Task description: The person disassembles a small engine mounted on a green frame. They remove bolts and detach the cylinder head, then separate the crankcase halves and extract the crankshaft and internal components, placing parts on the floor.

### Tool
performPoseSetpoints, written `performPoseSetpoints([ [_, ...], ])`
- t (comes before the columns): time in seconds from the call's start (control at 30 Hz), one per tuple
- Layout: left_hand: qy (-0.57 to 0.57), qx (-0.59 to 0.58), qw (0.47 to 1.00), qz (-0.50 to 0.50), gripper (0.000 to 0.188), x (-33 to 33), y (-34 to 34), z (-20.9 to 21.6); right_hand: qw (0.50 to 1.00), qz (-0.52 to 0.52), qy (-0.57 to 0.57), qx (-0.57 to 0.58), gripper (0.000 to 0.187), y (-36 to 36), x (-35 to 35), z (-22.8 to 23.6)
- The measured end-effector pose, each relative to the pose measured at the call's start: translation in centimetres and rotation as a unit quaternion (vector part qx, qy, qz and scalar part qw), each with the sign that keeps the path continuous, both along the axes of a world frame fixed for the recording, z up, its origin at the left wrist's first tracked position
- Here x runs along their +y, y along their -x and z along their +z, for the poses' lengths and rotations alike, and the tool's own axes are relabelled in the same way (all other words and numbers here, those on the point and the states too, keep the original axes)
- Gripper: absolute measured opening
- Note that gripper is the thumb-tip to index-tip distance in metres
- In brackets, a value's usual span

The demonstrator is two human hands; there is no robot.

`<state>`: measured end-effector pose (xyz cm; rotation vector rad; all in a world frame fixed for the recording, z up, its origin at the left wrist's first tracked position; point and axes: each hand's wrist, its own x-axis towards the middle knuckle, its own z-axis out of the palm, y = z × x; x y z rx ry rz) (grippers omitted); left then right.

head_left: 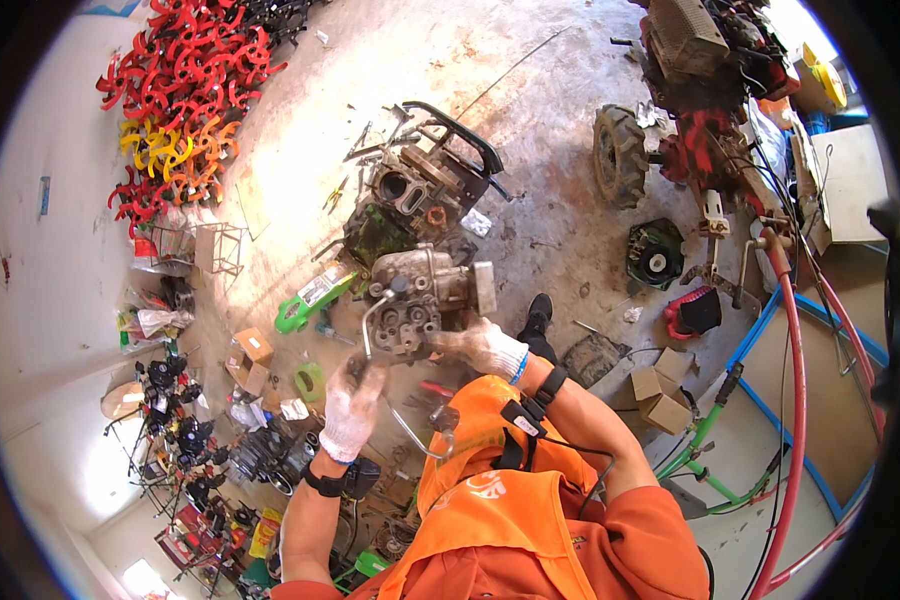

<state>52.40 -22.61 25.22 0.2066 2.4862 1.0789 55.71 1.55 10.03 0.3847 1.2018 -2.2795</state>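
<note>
Both my hands wear white work gloves. My left hand (354, 402) is closed around a bent metal rod (401, 418) shaped like a crank wrench. Its upper end, with a dark head, reaches the top of a grey, dirty engine cylinder head (404, 325); the lower end curves back over my orange vest. On the cylinder head's right lower edge, my right hand (486, 348) is closed, its fingertips partly hidden. Just beyond stands an engine block (406, 190) with an open bore and a black curved bar. A green panel (313, 298) lies to the left.
A wheeled machine with a tyre (620, 157) stands at right, near a dark round part (655, 253) and a red-and-black part (692, 312). Cardboard boxes (662, 395) lie nearby. Red curved blades (185, 65) are heaped far left. Pliers (337, 194) and loose tools lie on the floor.
</note>
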Motion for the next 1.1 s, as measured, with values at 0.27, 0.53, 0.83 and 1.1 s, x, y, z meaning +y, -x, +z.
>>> performPoseSetpoints([
  [0.27, -0.161, -0.125, 0.945, 0.256, 0.022, -1.4, 0.7, -5.7, 0.951, 0.085, -0.267, 0.131, 0.086, 1.5, 2.1, 7.7],
  [0.53, -0.222, -0.14, 0.931, 0.255, 0.025, -1.0, 0.3, -6.5, 0.944, 0.12, -0.277, 0.132, 0.1, 2.6, 3.2, 10.9],
  [0.83, -0.148, -0.166, 0.937, 0.269, 0.024, -1.1, 0.7, -5.9, 0.947, 0.134, -0.272, 0.107, 0.1, 3.4, 3.7, 11.1],
  [1.1, -0.165, -0.229, 0.918, 0.278, 0.016, 0.4, 1.5, -4.5, 0.944, 0.17, -0.268, 0.093, 0.109, 4.2, 3.9, 9.9],
])
